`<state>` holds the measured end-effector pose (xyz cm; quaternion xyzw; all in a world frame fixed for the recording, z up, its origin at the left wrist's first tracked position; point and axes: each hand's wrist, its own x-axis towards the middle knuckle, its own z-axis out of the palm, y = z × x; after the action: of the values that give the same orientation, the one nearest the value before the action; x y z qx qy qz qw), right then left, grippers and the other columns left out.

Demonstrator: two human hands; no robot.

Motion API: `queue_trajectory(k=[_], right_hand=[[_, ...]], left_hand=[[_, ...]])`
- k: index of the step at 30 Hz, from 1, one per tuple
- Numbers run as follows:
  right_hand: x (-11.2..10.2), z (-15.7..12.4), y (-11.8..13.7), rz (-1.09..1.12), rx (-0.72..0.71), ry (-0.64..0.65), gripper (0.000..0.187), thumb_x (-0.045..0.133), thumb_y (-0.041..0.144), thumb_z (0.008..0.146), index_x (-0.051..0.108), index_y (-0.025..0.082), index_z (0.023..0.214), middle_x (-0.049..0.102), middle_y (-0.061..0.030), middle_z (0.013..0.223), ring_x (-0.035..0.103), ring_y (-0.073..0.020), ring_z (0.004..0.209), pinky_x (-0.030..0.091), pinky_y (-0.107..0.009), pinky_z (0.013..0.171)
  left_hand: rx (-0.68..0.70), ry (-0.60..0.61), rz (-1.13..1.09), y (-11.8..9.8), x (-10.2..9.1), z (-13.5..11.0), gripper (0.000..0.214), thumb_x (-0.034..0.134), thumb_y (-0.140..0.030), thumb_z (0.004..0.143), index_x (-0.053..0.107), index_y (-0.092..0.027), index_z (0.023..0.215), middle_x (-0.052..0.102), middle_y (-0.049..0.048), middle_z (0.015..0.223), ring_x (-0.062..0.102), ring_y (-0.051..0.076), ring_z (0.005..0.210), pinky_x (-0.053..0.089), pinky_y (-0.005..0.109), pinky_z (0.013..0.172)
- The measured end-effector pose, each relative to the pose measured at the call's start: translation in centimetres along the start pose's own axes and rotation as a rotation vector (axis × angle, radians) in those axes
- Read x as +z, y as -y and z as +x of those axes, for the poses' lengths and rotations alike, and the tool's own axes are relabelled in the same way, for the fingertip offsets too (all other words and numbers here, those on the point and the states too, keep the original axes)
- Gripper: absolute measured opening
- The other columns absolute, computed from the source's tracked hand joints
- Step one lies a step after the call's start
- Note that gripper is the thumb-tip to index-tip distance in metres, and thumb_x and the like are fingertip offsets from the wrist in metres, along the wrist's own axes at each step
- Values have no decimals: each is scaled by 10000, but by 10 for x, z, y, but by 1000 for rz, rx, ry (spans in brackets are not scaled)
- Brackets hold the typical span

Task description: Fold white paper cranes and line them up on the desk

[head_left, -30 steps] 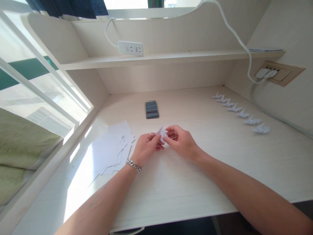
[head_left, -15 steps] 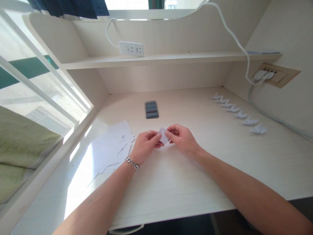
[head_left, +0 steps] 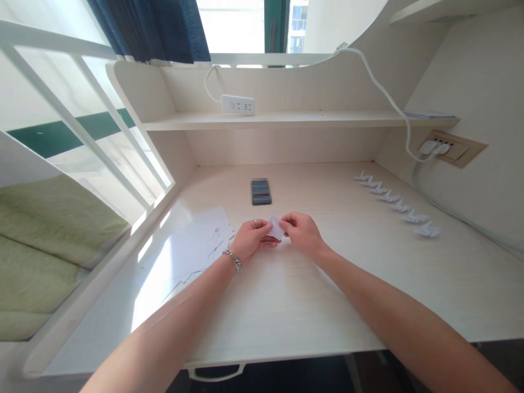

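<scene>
Left hand (head_left: 254,239) and right hand (head_left: 303,232) meet over the pale surface (head_left: 282,316), both closed on one small white paper (head_left: 275,228) pinched between them. Taking that paper as the clock's centre, with twelve toward the shelf (head_left: 286,124), the left hand reaches in from nine, thumb along the near side edge and other fingers lower, toward seven; the right hand comes in from three, thumb and finger gripping the edge near two. Neither hand is nearer, as both touch it. Its longer line seems to lean from eleven to five, though covering fingers make this hard to tell. Well apart, loose white sheets (head_left: 196,240) lie toward nine, a row of folded paper birds (head_left: 400,206) runs from two to three, and a dark blurred-out object (head_left: 261,192) sits near eleven.
</scene>
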<state>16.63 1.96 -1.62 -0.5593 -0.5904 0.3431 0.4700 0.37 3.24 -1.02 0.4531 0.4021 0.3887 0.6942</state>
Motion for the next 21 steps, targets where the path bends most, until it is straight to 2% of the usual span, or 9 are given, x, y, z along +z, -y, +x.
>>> queue_trajectory(k=[6, 8, 12, 15, 18, 21], right_hand=[[-3, 2, -5, -24, -49, -18, 156, 582, 330, 804, 644, 194, 758, 665, -21, 731, 607, -171, 689, 488, -304, 671], [-5, 1, -7, 8, -67, -1, 153, 576, 328, 814, 641, 194, 779, 665, -20, 742, 610, -171, 704, 493, -305, 679], [-5, -1, -11, 109, -49, 42, 211, 597, 354, 820, 663, 181, 922, 685, -42, 814, 626, -182, 744, 510, -314, 678], [-4, -2, -9, 143, -38, 88, 239, 613, 383, 818, 687, 178, 917, 692, -47, 828, 624, -182, 756, 512, -313, 679], [-4, -5, -5, 186, 3, 118, 247, 624, 413, 811, 695, 181, 853, 688, -38, 811, 617, -174, 748, 516, -308, 672], [-4, -8, 1, 296, 105, 122, 276, 686, 434, 757, 684, 182, 871, 680, -31, 817, 617, -175, 769, 530, -309, 659]], left_hand=[[46, 8, -45, 2, 2, 5, 324, 787, -381, 733, 617, -109, 780, 709, 98, 780, 718, 190, 731, 581, 265, 630], [68, 38, 22, 2, 4, 2, 348, 771, -416, 743, 638, -106, 827, 717, 113, 840, 719, 195, 762, 583, 270, 643], [78, 14, 189, 3, 3, -3, 358, 751, -464, 740, 629, -129, 773, 698, 69, 775, 712, 174, 691, 581, 273, 637], [114, 24, 319, 8, -1, -3, 341, 704, -483, 773, 625, -151, 761, 690, 52, 736, 718, 188, 693, 584, 289, 648], [153, 6, 398, 8, -3, -2, 319, 657, -483, 804, 625, -167, 778, 682, 43, 727, 713, 192, 656, 569, 282, 589], [189, -85, 439, 4, -2, -4, 291, 665, -451, 795, 625, -164, 818, 648, 16, 660, 636, 138, 494, 495, 232, 463]])
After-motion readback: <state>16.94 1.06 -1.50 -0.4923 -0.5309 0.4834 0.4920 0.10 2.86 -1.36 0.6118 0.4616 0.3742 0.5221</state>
